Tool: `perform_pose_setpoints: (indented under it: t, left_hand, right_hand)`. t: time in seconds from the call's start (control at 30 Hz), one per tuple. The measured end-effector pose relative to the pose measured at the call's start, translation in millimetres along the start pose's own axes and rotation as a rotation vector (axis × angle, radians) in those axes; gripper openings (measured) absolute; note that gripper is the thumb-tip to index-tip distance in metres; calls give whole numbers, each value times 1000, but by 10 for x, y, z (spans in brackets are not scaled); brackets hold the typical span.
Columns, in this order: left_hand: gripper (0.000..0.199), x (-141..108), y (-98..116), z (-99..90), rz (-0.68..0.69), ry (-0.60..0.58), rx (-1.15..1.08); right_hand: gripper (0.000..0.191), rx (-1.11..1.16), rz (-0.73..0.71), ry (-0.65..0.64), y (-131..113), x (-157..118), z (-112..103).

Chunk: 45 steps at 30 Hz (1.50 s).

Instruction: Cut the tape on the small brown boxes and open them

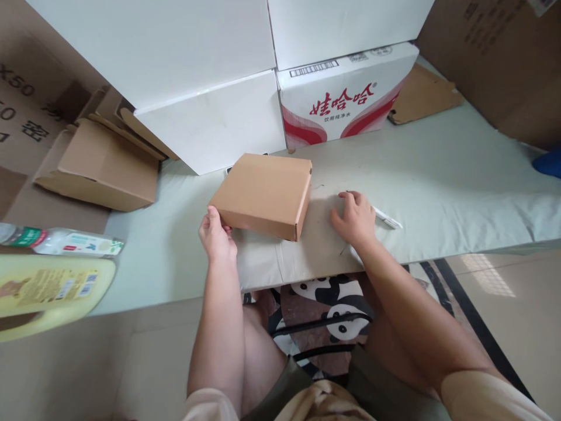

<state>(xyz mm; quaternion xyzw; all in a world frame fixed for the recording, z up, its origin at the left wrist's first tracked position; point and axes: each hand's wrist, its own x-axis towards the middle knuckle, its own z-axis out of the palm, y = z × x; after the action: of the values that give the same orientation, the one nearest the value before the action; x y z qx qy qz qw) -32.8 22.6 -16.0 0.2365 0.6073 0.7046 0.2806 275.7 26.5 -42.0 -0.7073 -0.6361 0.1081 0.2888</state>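
The left hand (218, 240) pinches the near-left corner of a flat, brown cardboard box (265, 190), apparently to steady it. The right hand (356, 219), fingers loosely curled, rests on the surface (464, 193) right of the box, beside a slim white pen-like object (387, 218).

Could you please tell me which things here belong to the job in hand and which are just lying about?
Seemingly in the job:
shallow brown box, held by the left hand
slim white item by the right hand, perhaps

Apparently just lying about:
clear bottle
yellow container
red-and-white carton
loose cardboard piece
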Motion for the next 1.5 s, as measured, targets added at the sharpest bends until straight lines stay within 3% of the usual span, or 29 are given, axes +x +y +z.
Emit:
perform_pose_setpoints:
  t: [0.23,0.53,0.93,1.5]
  left_hand:
    - [70,-5,-25,17,16,36,-38]
    - [71,-59,43,39,-32,28,-98]
    - [60,-286,80,177,-180,-33,-160]
    - [51,-343,102,208,-213,-28,-148]
  right_hand:
    - [52,-112,78,25,94,0,-73]
    - [48,-42,-94,-101,120,-2,-37]
    - [29,-84,-241,-125,174,-19,34]
    - [27,-94,-284,-128,161,-35,21]
